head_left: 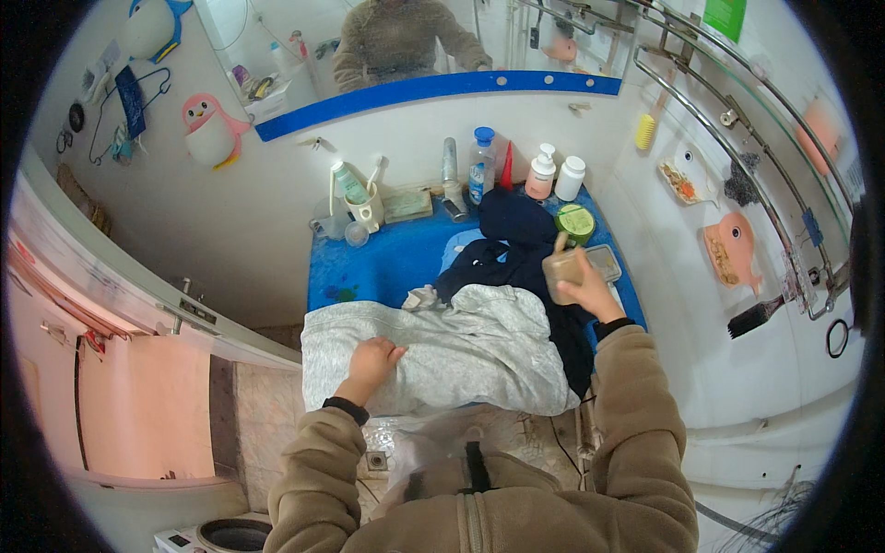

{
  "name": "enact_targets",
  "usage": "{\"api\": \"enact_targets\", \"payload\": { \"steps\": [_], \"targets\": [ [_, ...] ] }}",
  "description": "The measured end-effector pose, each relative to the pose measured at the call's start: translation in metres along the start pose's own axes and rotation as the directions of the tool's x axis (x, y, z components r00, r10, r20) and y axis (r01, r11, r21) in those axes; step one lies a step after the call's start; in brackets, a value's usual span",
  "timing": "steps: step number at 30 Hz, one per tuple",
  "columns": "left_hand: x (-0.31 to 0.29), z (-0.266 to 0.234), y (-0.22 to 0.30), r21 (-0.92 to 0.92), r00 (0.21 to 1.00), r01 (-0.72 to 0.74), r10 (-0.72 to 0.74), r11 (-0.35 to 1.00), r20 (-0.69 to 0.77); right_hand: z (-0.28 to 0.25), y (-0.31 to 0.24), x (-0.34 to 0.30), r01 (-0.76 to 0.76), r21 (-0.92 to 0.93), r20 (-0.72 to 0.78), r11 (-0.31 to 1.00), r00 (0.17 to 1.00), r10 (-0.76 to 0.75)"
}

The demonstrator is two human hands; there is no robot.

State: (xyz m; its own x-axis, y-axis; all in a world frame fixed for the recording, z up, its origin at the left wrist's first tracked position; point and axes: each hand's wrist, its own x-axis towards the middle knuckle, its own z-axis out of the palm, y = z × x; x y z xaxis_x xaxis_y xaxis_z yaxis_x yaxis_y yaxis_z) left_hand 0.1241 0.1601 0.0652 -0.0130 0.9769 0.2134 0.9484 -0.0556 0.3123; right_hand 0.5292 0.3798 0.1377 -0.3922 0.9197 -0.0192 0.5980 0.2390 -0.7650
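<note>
A light grey garment (pixel 461 350), wrinkled on its right side, lies over the front of the blue washstand top (pixel 364 267). My left hand (pixel 371 362) rests on its left part, fingers laid on the cloth. In my right hand (pixel 590 293) is a tan block that looks like a bar of soap (pixel 560 273), held above dark clothing. That dark navy clothing (pixel 516 258) is heaped behind the grey garment and hangs down at the right. Close to my right hand sits a small open soap box (pixel 605 264).
Along the back stand a cup with toothbrush and tube (pixel 365 210), a faucet (pixel 451 180), a blue-capped bottle (pixel 481 166), a pump bottle (pixel 540 173), a white bottle (pixel 570 179) and a green round tub (pixel 575 224). A mirror hangs above; metal rails (pixel 728 120) run along the right wall.
</note>
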Motion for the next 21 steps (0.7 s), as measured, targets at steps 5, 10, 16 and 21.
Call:
{"api": "enact_targets", "payload": {
  "steps": [5,10,16,21],
  "targets": [
    [-0.022,-0.055,0.002,-0.010,0.996,-0.009,0.010,1.000,0.091,0.047,-0.019,-0.046,0.062,-0.253,-0.202,0.966,0.973,-0.115],
    [-0.044,-0.101,-0.002,-0.010,0.974,-0.141,0.141,0.990,0.175,0.082,-0.038,-0.084,-0.033,-0.280,-0.129,0.959,0.992,-0.004],
    [-0.036,-0.131,-0.018,0.085,0.966,-0.244,0.235,0.966,0.108,0.091,-0.039,-0.072,0.037,-0.456,0.037,0.889,0.999,-0.022],
    [-0.070,-0.137,-0.040,0.090,0.955,-0.289,0.280,0.953,0.099,0.107,-0.049,-0.100,-0.093,-0.363,-0.250,0.927,0.968,-0.001]
  ]
}}
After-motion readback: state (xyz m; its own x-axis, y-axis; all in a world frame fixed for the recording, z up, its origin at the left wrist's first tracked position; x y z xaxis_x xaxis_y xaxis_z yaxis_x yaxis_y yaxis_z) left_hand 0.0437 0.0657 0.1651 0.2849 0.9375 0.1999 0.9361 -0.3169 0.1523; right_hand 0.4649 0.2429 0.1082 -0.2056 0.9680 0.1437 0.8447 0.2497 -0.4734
